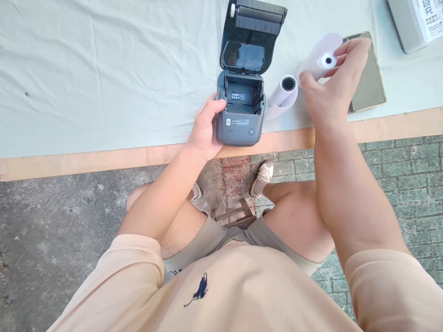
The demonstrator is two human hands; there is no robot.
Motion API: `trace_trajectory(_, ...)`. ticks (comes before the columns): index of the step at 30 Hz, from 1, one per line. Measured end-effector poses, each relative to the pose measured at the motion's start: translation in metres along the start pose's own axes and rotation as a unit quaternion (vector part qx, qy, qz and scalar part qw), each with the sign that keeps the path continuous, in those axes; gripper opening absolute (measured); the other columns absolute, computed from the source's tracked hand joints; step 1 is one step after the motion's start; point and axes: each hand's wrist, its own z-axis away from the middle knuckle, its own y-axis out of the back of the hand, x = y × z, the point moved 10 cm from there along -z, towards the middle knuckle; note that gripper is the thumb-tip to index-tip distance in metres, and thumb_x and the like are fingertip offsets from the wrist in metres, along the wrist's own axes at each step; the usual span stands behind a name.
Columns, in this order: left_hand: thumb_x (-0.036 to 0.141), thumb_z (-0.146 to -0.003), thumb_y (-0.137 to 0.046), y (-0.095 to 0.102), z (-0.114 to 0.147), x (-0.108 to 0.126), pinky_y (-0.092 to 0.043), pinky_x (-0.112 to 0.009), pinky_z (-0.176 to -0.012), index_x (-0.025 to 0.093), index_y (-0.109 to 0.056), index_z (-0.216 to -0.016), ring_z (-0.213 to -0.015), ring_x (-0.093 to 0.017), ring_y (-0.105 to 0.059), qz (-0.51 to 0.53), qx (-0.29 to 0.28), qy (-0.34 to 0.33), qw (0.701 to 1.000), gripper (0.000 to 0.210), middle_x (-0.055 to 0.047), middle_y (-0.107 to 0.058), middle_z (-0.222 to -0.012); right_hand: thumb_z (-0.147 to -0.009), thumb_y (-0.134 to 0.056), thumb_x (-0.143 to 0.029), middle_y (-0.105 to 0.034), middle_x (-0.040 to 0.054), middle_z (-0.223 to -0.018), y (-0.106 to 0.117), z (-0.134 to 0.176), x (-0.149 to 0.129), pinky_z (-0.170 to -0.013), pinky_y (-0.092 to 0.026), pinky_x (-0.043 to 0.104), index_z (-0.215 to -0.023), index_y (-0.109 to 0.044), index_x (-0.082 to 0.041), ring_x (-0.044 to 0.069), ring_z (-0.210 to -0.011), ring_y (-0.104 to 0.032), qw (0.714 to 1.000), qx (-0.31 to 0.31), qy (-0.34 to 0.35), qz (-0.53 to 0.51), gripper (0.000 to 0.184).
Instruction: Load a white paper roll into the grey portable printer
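Note:
A dark grey label printer (240,130) stands near the table's front edge with its lid (249,27) swung up and its paper bay exposed. My left hand (206,123) grips the printer's left side, thumb on the rim of the bay. A white paper roll (314,62), its sheet partly unwound, is between the thumb and fingers of my right hand (334,83). Between that hand and the printer lies a second, thinner white paper roll (281,94) with a black toothed core and a loose end. Part of my right fingers is hidden behind the held roll.
A flat phone-like slab (368,85) lies beyond my right hand. At the far right corner sits a whitish box (411,27) with a printed label. Pale cloth (104,83) covers the table, with a wooden front edge (86,160). A wooden stool (242,214) shows between my legs.

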Motion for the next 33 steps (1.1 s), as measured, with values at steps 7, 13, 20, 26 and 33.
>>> trace_trajectory(7, 0.032, -0.092, -0.043, 0.000, 0.000, 0.000, -0.056, -0.032, -0.101, 0.019, -0.063, -0.093, -0.111, -0.020, -0.071, 0.007, 0.004, -0.001, 1.000, 0.024, -0.001, -0.070, -0.081, -0.064, -0.055, -0.002, -0.050, -0.0002, -0.099, -0.003, -0.003, -0.010, -0.075, -0.041, 0.030, -0.091, -0.037, -0.029, 0.013, -0.083, -0.047, 0.978, 0.011, -0.048, -0.205, 0.042)
trace_trajectory(13, 0.034, -0.092, -0.044, 0.001, 0.000, -0.001, -0.057, -0.034, -0.101, 0.019, -0.062, -0.094, -0.114, -0.021, -0.070, 0.006, 0.010, 0.001, 1.000, 0.023, -0.002, -0.072, -0.084, -0.074, -0.033, -0.009, -0.064, 0.0036, -0.102, -0.030, 0.011, -0.001, -0.080, -0.052, 0.032, -0.093, -0.047, -0.025, 0.013, -0.088, -0.063, 0.792, -0.071, -0.316, -0.517, 0.029)
trace_trajectory(20, 0.034, -0.093, -0.042, 0.002, 0.001, -0.002, -0.056, -0.036, -0.102, 0.019, -0.062, -0.095, -0.122, -0.022, -0.067, 0.007, 0.016, 0.009, 1.000, 0.025, -0.003, -0.072, -0.087, -0.068, -0.045, 0.002, -0.059, -0.0090, -0.086, -0.031, 0.014, -0.016, -0.081, -0.056, 0.029, -0.094, -0.045, -0.031, 0.010, -0.080, -0.062, 0.774, -0.069, -0.256, -0.575, 0.042)
trace_trajectory(26, 0.036, -0.090, -0.048, 0.000, 0.003, -0.002, -0.055, -0.034, -0.104, 0.018, -0.062, -0.097, -0.116, -0.022, -0.070, 0.011, 0.004, 0.012, 1.000, 0.024, -0.002, -0.072, -0.083, -0.079, -0.053, -0.012, -0.063, -0.0071, -0.100, -0.025, 0.021, -0.041, -0.080, -0.058, 0.033, -0.099, -0.051, -0.036, 0.015, -0.097, -0.066, 0.774, -0.133, -0.220, -0.579, 0.031)
trace_trajectory(33, 0.035, -0.090, -0.048, 0.002, 0.002, -0.003, -0.056, -0.035, -0.102, 0.020, -0.061, -0.095, -0.118, -0.023, -0.068, 0.018, 0.006, 0.009, 1.000, 0.021, -0.002, -0.072, -0.082, -0.086, -0.034, -0.012, -0.059, -0.0009, -0.084, -0.040, 0.024, -0.046, -0.063, -0.050, 0.013, -0.087, -0.048, -0.022, 0.004, -0.078, -0.062, 0.727, -0.126, -0.344, -0.580, 0.018)
